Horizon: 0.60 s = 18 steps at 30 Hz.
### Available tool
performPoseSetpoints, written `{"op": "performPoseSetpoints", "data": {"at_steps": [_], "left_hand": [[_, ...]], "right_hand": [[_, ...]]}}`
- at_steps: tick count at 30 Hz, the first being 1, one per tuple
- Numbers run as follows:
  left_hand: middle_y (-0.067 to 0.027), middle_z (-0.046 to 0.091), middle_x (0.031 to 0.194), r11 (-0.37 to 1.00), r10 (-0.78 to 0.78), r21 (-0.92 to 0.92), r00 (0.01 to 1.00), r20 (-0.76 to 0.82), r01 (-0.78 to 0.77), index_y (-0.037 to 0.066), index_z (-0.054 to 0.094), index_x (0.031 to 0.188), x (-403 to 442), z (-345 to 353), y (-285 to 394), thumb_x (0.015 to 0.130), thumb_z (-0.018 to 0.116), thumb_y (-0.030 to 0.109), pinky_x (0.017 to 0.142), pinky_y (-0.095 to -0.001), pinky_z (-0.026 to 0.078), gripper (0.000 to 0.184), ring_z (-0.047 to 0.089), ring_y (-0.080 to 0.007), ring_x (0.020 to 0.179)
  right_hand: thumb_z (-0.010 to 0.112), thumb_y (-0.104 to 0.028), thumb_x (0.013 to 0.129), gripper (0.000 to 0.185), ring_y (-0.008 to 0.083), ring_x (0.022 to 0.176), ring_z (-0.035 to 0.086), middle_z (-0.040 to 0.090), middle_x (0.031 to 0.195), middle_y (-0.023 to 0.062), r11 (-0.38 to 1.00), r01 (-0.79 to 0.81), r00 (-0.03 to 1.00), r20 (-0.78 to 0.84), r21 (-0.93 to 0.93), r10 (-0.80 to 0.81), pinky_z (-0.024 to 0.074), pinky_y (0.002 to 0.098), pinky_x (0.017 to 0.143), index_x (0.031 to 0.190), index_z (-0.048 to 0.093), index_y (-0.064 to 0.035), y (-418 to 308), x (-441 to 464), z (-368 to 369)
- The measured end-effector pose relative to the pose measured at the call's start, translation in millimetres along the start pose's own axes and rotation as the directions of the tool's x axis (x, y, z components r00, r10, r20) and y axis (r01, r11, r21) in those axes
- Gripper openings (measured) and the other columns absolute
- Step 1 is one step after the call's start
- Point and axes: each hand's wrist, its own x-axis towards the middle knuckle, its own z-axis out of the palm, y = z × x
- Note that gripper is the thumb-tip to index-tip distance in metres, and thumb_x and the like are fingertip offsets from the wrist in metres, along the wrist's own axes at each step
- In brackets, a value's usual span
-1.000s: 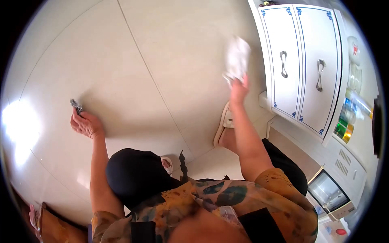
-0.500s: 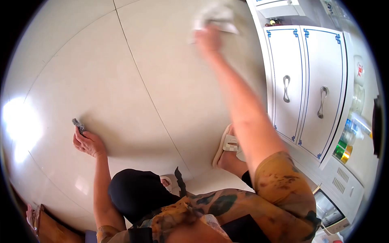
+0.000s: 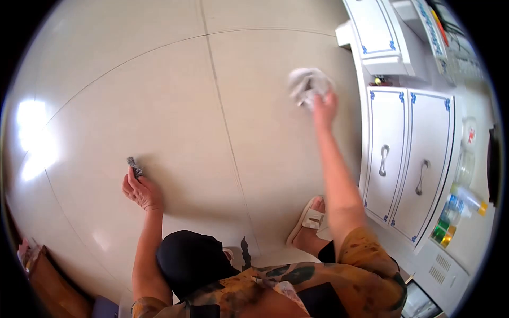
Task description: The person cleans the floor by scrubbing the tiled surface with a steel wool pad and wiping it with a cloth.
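At the far left, around eight o'clock, a brown box stands at the edge of the view, and above it, at nine o'clock, a bright patch of light lies on the pale tiled floor. Next comes the person's left hand, between eight and nine o'clock, its fingertips closed on a grey wire scrubber that sticks up past them toward eleven; whether the scrubber touches the floor cannot be told. Toward seven o'clock is a bent knee in black trousers. Between four and five o'clock, a foot wears a cream sandal. Higher up, at one o'clock, a crumpled whitish cloth is over the floor, gripped along its lower right part by the right hand at two o'clock, which is slightly blurred; whether the cloth lies fully against the tiles is unclear. Beyond the right forearm, at three o'clock, a white cabinet with blue trim shows two looped handles. Past it, just below three o'clock, several bottles form a row.
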Motion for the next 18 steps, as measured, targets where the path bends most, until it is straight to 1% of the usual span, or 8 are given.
{"op": "performPoseSetpoints", "data": {"at_steps": [3, 5, 8, 10, 14, 15, 16, 18], "left_hand": [[-0.0146, 0.050, 0.115, 1.000, 0.005, 0.024, 1.000, 0.016, -0.005, 0.008, 0.050, 0.124, 2, -2, 0, 0.085, 0.047, 0.012, 0.097, -0.0461, 0.032, 0.039, 0.043, -0.0332, 0.110], [-0.0144, 0.050, 0.115, 1.000, 0.005, 0.015, 1.000, 0.026, -0.006, 0.008, 0.051, 0.124, 0, -2, -1, 0.085, 0.046, 0.012, 0.098, -0.0457, 0.031, 0.039, 0.043, -0.0327, 0.110], [-0.0141, 0.050, 0.115, 1.000, 0.022, 0.006, 0.999, 0.044, -0.022, 0.008, 0.051, 0.124, 1, -3, -3, 0.085, 0.047, 0.013, 0.098, -0.0458, 0.031, 0.040, 0.043, -0.0323, 0.110], [-0.0127, 0.048, 0.116, 0.999, 0.039, 0.003, 0.998, 0.049, -0.039, 0.010, 0.047, 0.127, -2, -2, -9, 0.085, 0.047, 0.014, 0.097, -0.0474, 0.030, 0.042, 0.043, -0.0318, 0.108], [-0.0125, 0.048, 0.116, 0.999, 0.034, -0.024, 0.998, 0.050, -0.033, 0.010, 0.046, 0.127, -2, 1, -11, 0.086, 0.047, 0.017, 0.098, -0.0474, 0.029, 0.042, 0.043, -0.0311, 0.109], [-0.0124, 0.048, 0.116, 0.999, 0.035, -0.037, 0.998, 0.051, -0.034, 0.010, 0.046, 0.128, -1, 1, -11, 0.087, 0.047, 0.017, 0.098, -0.0475, 0.028, 0.042, 0.043, -0.0308, 0.110], [-0.0124, 0.048, 0.116, 0.999, 0.028, -0.041, 0.998, 0.049, -0.026, 0.010, 0.046, 0.128, 0, 3, -11, 0.087, 0.047, 0.018, 0.098, -0.0475, 0.028, 0.042, 0.043, -0.0306, 0.110], [-0.0124, 0.048, 0.117, 0.999, 0.007, -0.049, 0.998, 0.062, -0.004, 0.011, 0.046, 0.128, -3, 5, -15, 0.087, 0.048, 0.018, 0.099, -0.0475, 0.028, 0.042, 0.043, -0.0301, 0.110]], "right_hand": [[0.057, -0.025, 0.076, 0.052, 0.0402, 0.113, 0.047, 0.054, 0.116, 0.0252, 0.986, -0.060, 0.991, -0.127, -0.158, 0.040, 0.0345, 0.0474, 0.100, 0.119, 0.053, 0.0023, 41, 68, 35], [0.057, -0.029, 0.078, 0.052, 0.0399, 0.112, 0.048, 0.052, 0.118, 0.0262, 0.950, 0.208, 0.978, 0.045, -0.235, -0.203, 0.0347, 0.0466, 0.100, 0.118, 0.052, 0.0026, 2, 104, 86], [0.050, -0.030, 0.088, 0.051, 0.0397, 0.119, 0.041, 0.048, 0.125, 0.0265, 0.994, 0.096, 0.987, 0.122, 0.047, -0.101, 0.0291, 0.0462, 0.105, 0.118, 0.045, 0.0112, -172, 84, 156], [0.035, -0.023, 0.095, 0.043, 0.0384, 0.123, 0.037, 0.043, 0.130, 0.0258, 0.925, 0.305, 0.908, 0.225, 0.224, -0.354, 0.0280, 0.0454, 0.106, 0.122, 0.041, 0.0101, -264, 26, 186], [0.050, -0.006, 0.077, 0.021, 0.0349, 0.105, 0.050, 0.055, 0.110, 0.0176, 0.546, 0.582, 0.720, -0.070, 0.602, -0.690, 0.0402, 0.0433, 0.094, 0.096, 0.056, -0.0005, -372, -116, 165], [0.051, -0.003, 0.075, 0.020, 0.0329, 0.103, 0.052, 0.057, 0.107, 0.0158, 0.517, 0.603, 0.597, 0.086, 0.608, -0.797, 0.0428, 0.0411, 0.092, 0.093, 0.059, -0.0024, -375, -143, 150], [0.050, 0.003, 0.071, 0.023, 0.0311, 0.099, 0.054, 0.058, 0.102, 0.0135, 0.541, 0.360, 0.626, 0.234, 0.760, -0.744, 0.0450, 0.0400, 0.089, 0.090, 0.062, -0.0046, -372, -163, 136], [0.050, 0.002, 0.074, 0.021, 0.0282, 0.097, 0.054, 0.059, 0.097, 0.0122, 0.588, 0.380, 0.791, 0.079, 0.714, -0.606, 0.0456, 0.0388, 0.087, 0.087, 0.064, -0.0080, -350, -164, 106]]}}
